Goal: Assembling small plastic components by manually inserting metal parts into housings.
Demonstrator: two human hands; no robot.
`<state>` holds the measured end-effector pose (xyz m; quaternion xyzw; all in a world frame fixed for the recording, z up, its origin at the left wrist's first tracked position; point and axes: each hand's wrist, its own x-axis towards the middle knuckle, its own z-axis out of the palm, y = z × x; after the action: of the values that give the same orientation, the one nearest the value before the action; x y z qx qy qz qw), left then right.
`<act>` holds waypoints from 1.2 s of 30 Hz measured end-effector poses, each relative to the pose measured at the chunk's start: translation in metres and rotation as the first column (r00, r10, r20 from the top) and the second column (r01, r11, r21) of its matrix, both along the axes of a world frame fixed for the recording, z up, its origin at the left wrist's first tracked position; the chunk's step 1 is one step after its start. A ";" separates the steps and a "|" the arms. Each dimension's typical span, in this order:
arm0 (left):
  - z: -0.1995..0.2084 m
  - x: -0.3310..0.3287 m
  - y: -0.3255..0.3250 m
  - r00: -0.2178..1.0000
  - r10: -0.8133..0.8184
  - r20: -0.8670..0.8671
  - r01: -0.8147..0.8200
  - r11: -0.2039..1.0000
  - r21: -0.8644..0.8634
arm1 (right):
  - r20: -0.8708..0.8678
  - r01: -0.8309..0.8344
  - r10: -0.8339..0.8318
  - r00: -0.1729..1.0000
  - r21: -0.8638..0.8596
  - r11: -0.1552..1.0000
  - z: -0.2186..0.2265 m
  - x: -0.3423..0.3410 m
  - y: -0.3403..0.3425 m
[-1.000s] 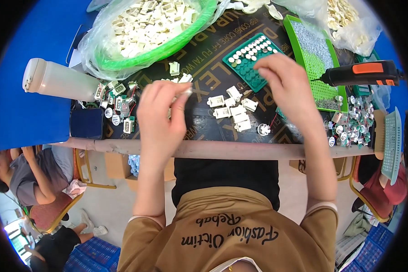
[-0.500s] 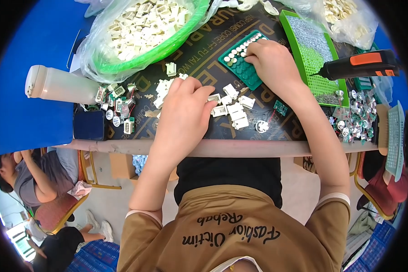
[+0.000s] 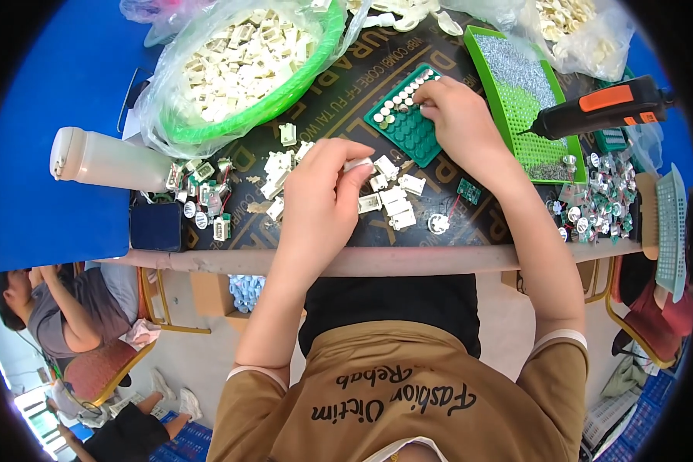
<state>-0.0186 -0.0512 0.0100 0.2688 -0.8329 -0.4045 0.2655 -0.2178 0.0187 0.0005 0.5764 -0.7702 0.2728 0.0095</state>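
Observation:
My left hand point(image 3: 325, 189) is closed, with a small white plastic housing point(image 3: 358, 164) between thumb and fingertips. Around it on the dark table lie loose white housings point(image 3: 395, 206). My right hand point(image 3: 466, 127) reaches over a dark green tray point(image 3: 420, 146) with rows of round silver button cells point(image 3: 402, 95). Its thumb and fingers are pinched together at the edge of the cells; whatever is between them is hidden. A small green circuit board point(image 3: 468, 191) with a wire and a round white-and-silver part point(image 3: 438, 223) lie below that forearm.
At the back left, a green basket point(image 3: 285, 115) holds many white housings. A light green tray point(image 3: 508, 127) of small metal parts stands right, with a black-and-orange electric screwdriver point(image 3: 600, 108) over it. Wired assemblies point(image 3: 600, 204) are heaped at right; a bottle point(image 3: 112, 159) lies left.
My left hand has lifted slightly and now pinches a white housing that showed less clearly before. The right hand stays over the cell tray, its fingers shifted a little. The whole view has moved slightly.

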 end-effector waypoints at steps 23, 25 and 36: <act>-0.015 -0.007 0.009 0.752 0.019 -0.659 0.543 0.549 0.636 | 0.641 0.048 0.327 0.694 -0.495 0.868 0.033 0.072 0.044; -0.014 -0.007 0.014 0.679 0.031 -0.734 0.695 0.298 0.655 | 0.499 0.019 0.286 0.818 -0.521 0.853 0.030 0.077 0.042; 0.019 -0.012 -0.002 0.976 -0.170 -0.135 0.180 0.981 0.065 | 0.740 0.373 0.197 0.643 -0.527 0.764 0.020 0.030 0.066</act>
<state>-0.0303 -0.0531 0.0291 0.1775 -0.8182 -0.4747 0.2715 -0.1875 0.0846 0.0205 0.3264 -0.5886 0.7321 -0.1048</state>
